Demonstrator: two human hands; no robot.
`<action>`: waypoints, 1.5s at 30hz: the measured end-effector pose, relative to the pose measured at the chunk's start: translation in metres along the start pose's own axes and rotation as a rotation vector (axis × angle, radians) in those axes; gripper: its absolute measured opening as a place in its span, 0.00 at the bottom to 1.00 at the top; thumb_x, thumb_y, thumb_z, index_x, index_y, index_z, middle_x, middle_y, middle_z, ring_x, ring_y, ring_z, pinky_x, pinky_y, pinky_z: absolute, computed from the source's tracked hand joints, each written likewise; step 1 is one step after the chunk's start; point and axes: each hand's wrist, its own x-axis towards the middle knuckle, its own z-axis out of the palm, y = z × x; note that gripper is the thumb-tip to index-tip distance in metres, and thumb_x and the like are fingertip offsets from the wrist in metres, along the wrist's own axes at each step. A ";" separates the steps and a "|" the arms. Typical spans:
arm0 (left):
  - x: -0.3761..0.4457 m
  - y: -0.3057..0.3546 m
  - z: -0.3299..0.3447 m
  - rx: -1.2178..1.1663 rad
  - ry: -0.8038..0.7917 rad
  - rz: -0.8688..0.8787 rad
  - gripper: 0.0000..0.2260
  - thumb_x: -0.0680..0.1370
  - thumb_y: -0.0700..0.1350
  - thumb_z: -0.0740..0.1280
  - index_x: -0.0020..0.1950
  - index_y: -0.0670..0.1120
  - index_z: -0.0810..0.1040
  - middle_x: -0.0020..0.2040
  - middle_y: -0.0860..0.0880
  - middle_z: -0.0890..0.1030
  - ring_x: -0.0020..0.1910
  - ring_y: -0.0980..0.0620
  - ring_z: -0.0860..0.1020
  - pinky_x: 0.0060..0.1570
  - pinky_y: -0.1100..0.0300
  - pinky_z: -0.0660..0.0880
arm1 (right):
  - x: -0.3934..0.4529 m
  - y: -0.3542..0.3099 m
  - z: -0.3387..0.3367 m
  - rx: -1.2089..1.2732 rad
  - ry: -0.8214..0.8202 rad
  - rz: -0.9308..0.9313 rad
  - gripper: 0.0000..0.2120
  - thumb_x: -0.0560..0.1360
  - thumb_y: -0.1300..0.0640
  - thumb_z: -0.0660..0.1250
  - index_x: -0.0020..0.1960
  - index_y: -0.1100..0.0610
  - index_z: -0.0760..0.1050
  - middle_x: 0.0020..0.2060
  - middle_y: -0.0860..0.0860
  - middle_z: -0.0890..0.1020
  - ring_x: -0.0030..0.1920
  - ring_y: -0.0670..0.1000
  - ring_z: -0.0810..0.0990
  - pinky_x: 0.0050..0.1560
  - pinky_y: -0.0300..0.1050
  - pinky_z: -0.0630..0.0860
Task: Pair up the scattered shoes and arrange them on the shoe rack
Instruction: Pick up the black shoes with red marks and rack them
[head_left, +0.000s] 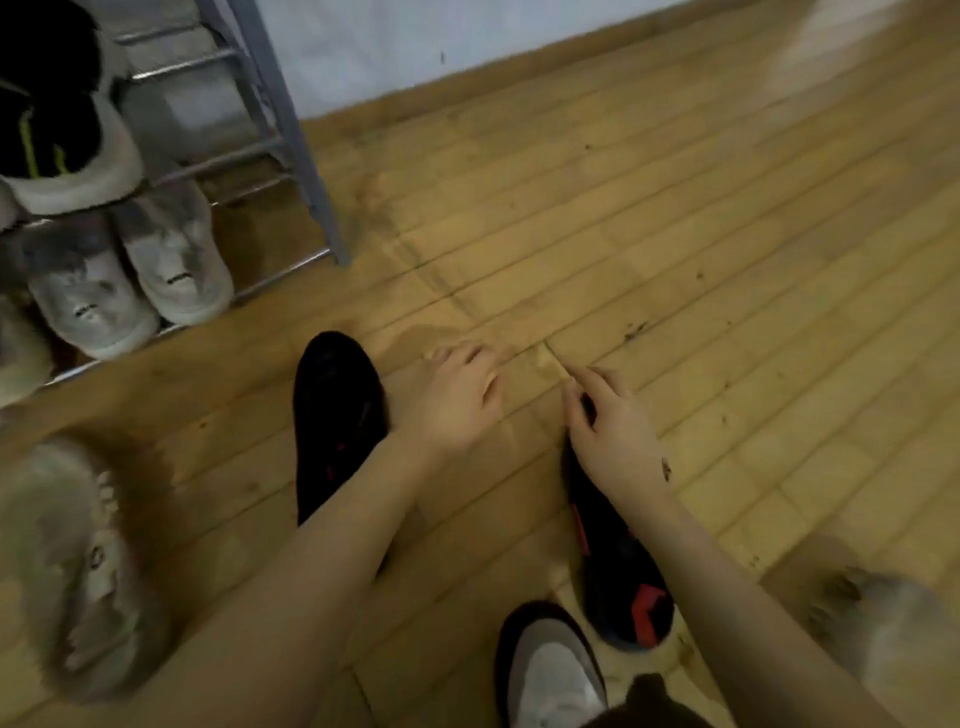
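Nearest us, a white-toed shoe (553, 675) on the floor. Two black-and-red sneakers flank our arms, long axes pointing away: one (335, 421) just beside our left hand (452, 405), one (618, 561) under our right hand (613, 431). Fingers on both loose, gripping nothing. Shoe rack (291, 130) far left.

wooden floor (675, 218): two black shoes with red marks, one (337, 426) beside the left hand (452, 400), one (618, 571) partly under the right hand (613, 431). both hands low, fingers loosely bent, holding nothing plainly. white-toed shoe (556, 675) at bottom edge. grey furry slipper (78, 561) at left. shoe rack (291, 130): pale grey pair (130, 275) on lower shelf, black-and-white pair (62, 140) above.
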 end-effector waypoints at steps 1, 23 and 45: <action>0.006 0.010 0.016 -0.014 -0.029 0.021 0.18 0.80 0.47 0.56 0.68 0.44 0.70 0.64 0.44 0.74 0.62 0.41 0.70 0.63 0.48 0.65 | -0.005 0.017 -0.002 -0.020 0.002 0.069 0.18 0.80 0.51 0.56 0.67 0.54 0.70 0.63 0.52 0.74 0.60 0.56 0.73 0.59 0.54 0.71; -0.015 0.038 0.115 -0.305 -0.074 -0.046 0.24 0.81 0.40 0.56 0.76 0.46 0.54 0.70 0.45 0.62 0.61 0.49 0.71 0.57 0.54 0.74 | -0.037 0.063 0.011 -0.078 -0.133 0.219 0.24 0.81 0.52 0.51 0.76 0.48 0.51 0.69 0.55 0.66 0.64 0.56 0.65 0.61 0.49 0.67; -0.083 -0.089 -0.100 -0.079 0.414 -0.370 0.21 0.80 0.47 0.58 0.74 0.51 0.61 0.67 0.49 0.68 0.58 0.50 0.72 0.51 0.49 0.75 | 0.013 -0.169 0.077 0.232 -0.044 -0.412 0.21 0.78 0.60 0.57 0.71 0.57 0.65 0.55 0.58 0.76 0.53 0.58 0.76 0.50 0.57 0.76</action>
